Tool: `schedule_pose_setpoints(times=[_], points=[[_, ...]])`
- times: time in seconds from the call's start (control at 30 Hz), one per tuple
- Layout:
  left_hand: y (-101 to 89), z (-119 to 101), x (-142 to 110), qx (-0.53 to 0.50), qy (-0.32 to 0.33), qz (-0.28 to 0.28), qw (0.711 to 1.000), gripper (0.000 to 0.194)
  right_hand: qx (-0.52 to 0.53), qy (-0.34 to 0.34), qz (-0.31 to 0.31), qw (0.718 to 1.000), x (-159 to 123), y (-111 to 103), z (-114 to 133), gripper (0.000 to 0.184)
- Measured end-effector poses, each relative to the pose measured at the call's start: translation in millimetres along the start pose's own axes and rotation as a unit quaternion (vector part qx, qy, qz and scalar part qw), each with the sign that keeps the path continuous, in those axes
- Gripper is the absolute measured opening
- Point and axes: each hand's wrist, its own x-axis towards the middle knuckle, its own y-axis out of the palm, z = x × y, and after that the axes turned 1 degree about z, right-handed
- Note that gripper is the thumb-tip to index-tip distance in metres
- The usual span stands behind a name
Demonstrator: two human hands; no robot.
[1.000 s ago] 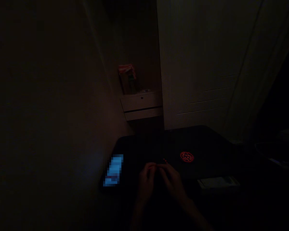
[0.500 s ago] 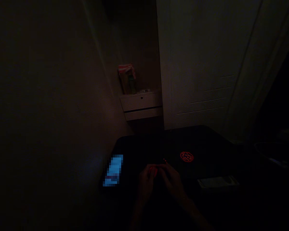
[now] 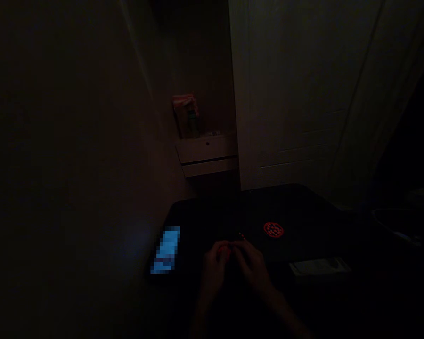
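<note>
The scene is very dark. Over the near part of the black tabletop (image 3: 212, 216), my two hands meet at a small red thing (image 3: 223, 251) whose kind I cannot make out. My left hand (image 3: 214, 263) is closed around it, fingers curled. Close beside it, my right hand (image 3: 249, 259) has its fingertips pinched together at the red thing's right side. A thin, short piece with reddish spots (image 3: 242, 236) shows just past the right fingers; whether they hold it is unclear. Farther right lies a flat round red openwork piece (image 3: 273, 230).
A lit screen (image 3: 166, 249), blurred into blocks, lies at the table's left edge. A pale flat box-like thing (image 3: 320, 267) is at the right front. Behind stand a white panel (image 3: 286, 94) and a drawer unit (image 3: 210, 153) with a bottle (image 3: 193, 123) on top.
Both hands stay almost in place, with only slight finger movement around the red thing. The picture is a little darker.
</note>
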Motion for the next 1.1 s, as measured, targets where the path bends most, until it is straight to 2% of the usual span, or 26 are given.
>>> schedule_pose_setpoints(times=[0.27, 0.47, 0.7, 0.9, 1.1], points=[[1.4, -0.1, -0.6, -0.014, -0.006, -0.037, 0.999, 0.039, 0.0, 0.005, 0.003, 1.0, -0.3, 0.0, 2.2, 0.02], [2.5, 2.0, 1.5, -0.019, -0.038, -0.032, 0.999, 0.036, 0.0, -0.002, 0.002, 1.0, 0.9, -1.8, 3.7, 0.019], [1.3, 1.7, 2.8, 0.0, -0.023, -0.049, 0.999, 0.034, -0.006, 0.003, 0.003, 1.0, 0.5, -0.7, 1.5, 0.019], [0.1, 6.7, 3.9, 0.005, 0.003, -0.105, 0.994, 0.037, -0.011, 0.004, 0.0, 1.0, -1.4, -0.2, -1.3, 0.02], [-0.1, 9.0, 5.3, 0.008, 0.003, -0.085, 0.996, 0.038, -0.008, -0.006, -0.005, 1.0, -1.0, -0.2, -2.5, 0.019]])
